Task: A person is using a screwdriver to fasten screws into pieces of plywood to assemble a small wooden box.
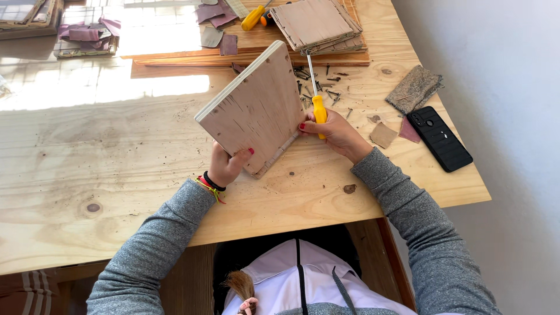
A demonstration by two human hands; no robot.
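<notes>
Seen from above, a person in grey sleeves works at a pale wooden counter [116, 151] marked with knots and a bright patch of sunlight. The left hand [226, 165] is closed around the lower edge of a square plywood board [256, 108], thumb on its face and fingers hidden behind it, holding it tilted up on one edge so that its broad face leans toward the left. A thin wooden strip runs along the board's lower right edge, where it meets the counter. The left wrist wears a black band and a coloured string bracelet. The right hand [333, 129] is wrapped tightly around the yellow handle of a screwdriver [315, 93], just beside the board's right edge; the metal shaft points away from the person toward the board's far corner. Behind the screwdriver, a scatter of dark screws [318, 87] lies on the counter. Farther back rests a stack of square wooden panels [318, 24], with a second yellow-handled tool [254, 17] just to its left. To the right, well apart from the hands, lie a black phone [439, 138], a folded coarse brown pad [414, 88], and small scraps of sandpaper [383, 135]. More purple and grey sandpaper pieces [217, 26] lie at the far left and centre, some on a low tray. A grey wall stands to the right.
</notes>
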